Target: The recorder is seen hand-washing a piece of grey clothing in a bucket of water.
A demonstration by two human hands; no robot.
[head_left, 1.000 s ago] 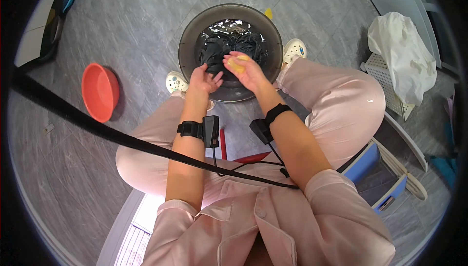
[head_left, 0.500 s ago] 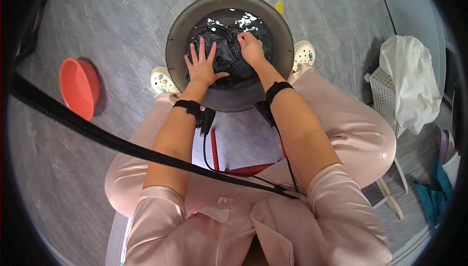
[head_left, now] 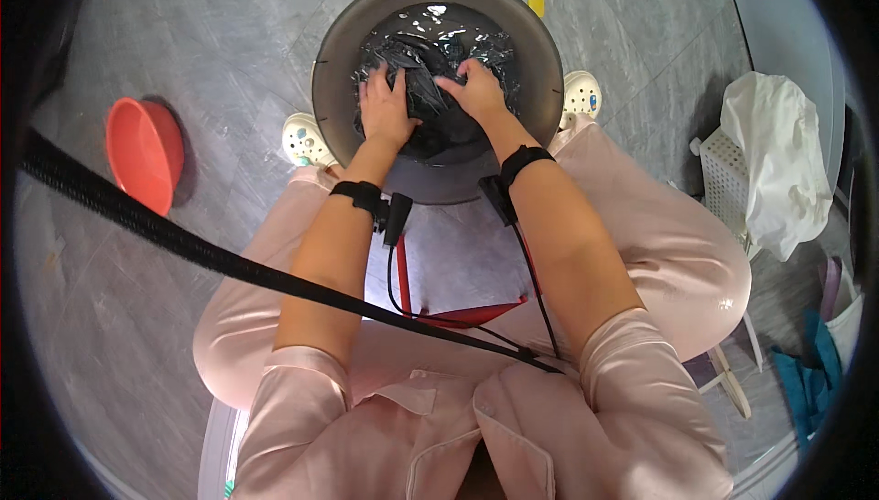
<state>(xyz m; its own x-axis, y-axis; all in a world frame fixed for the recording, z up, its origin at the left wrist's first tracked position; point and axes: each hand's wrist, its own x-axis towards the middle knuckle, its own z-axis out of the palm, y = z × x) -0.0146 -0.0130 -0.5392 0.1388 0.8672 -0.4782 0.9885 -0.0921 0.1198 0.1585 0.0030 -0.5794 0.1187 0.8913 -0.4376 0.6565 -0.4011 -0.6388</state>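
Dark wet cloth (head_left: 423,70) lies bunched in water inside a round grey basin (head_left: 331,38) between my feet. On the left part of the cloth rests my left hand (head_left: 386,112), its fingers apart and a little bent, the fingertips partly sunk in the folds. My right hand (head_left: 478,97) is over the cloth's right side, with thumb and forefinger apart and nothing seen between them. Its other fingers are curled and partly hidden. Light glints off the rippled water at the basin's far side.
A red plastic basin (head_left: 145,154) stands on the grey floor at left. To the right are a white perforated basket (head_left: 723,175) with a white bag (head_left: 776,161) over it, and teal cloth (head_left: 806,372). A black strap (head_left: 220,262) crosses in front of my left arm.
My right hand has loosened from a closed grip, its thumb and forefinger now apart. The left hand's spread fingers have bent into the cloth, and the cloth has shifted in the water.
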